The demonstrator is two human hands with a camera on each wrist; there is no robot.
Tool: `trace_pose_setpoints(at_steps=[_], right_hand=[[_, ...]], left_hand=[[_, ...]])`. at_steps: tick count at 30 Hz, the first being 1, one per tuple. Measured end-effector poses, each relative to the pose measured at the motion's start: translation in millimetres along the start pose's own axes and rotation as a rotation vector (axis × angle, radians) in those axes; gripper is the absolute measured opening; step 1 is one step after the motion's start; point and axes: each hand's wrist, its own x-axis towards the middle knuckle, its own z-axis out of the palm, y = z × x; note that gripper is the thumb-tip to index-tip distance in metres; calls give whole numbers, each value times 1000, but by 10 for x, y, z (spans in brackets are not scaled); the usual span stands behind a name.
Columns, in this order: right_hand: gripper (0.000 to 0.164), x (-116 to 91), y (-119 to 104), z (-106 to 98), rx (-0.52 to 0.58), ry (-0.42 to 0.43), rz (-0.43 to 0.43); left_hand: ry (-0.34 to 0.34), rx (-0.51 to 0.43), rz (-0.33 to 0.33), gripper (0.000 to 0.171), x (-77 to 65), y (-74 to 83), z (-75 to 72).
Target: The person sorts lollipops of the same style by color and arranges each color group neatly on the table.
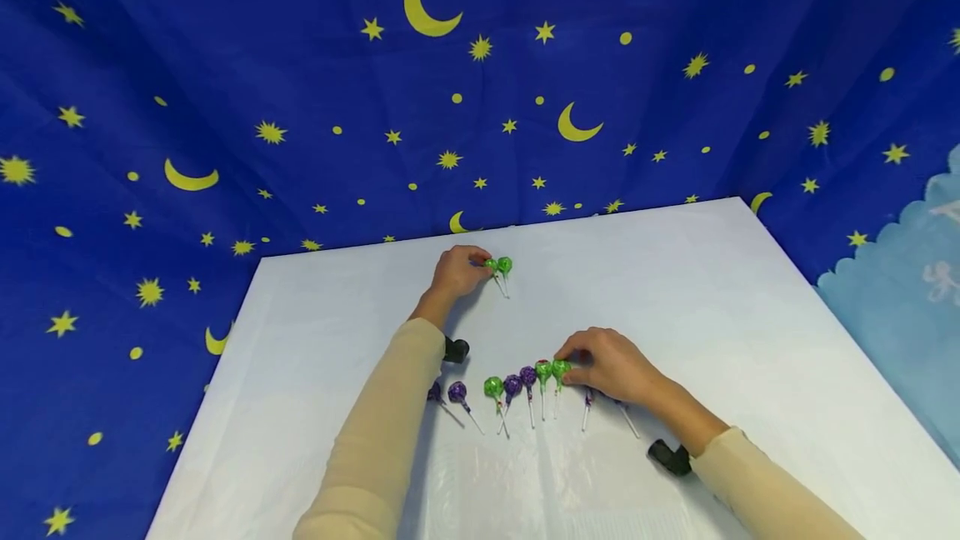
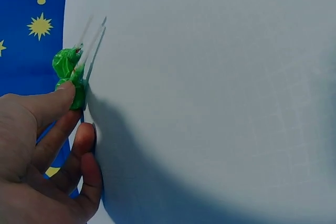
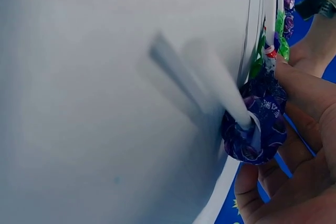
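Toward the table's far edge, my left hand [image 1: 457,271] pinches a green-wrapped lollipop [image 1: 491,265] between thumb and index finger. Right against it is a second green lollipop [image 1: 505,264]; in the left wrist view both green heads [image 2: 65,62] sit together, sticks pointing away. Nearer the front, my right hand [image 1: 617,365] has its thumb and index finger about the head of a green lollipop [image 1: 561,368]. Purple lollipops [image 3: 254,129] lie close under the right palm, their heads mostly hidden in the head view. The right wrist view partly covers the green one.
Beside the right hand runs a row with another green lollipop [image 1: 543,368], purple lollipops [image 1: 528,376] and a green one [image 1: 493,387]. Further left, a purple lollipop [image 1: 457,392] lies near the left forearm. The white table [image 1: 637,265] meets a blue star-patterned cloth [image 1: 510,165] behind.
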Motion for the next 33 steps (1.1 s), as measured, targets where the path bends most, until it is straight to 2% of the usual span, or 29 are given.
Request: trace_pose_setpoints(at_steps=[7, 11, 16, 24, 28, 33], right_hand=[[25, 5, -14, 2, -3, -11, 10], [24, 6, -11, 8, -12, -1, 7], [24, 3, -7, 6, -12, -3, 8], [24, -43, 6, -35, -47, 14, 21], [24, -59, 22, -27, -39, 16, 20], [24, -51, -10, 22, -17, 21, -2]], left_hand=[[-7, 10, -1, 33, -23, 4, -27], [12, 17, 11, 40, -45, 10, -56], [14, -24, 6, 40, -102, 6, -117], [-9, -94, 71, 44, -172, 38, -165], [-21, -128, 67, 47, -267, 44, -177], [-28, -139, 64, 46, -483, 14, -250]])
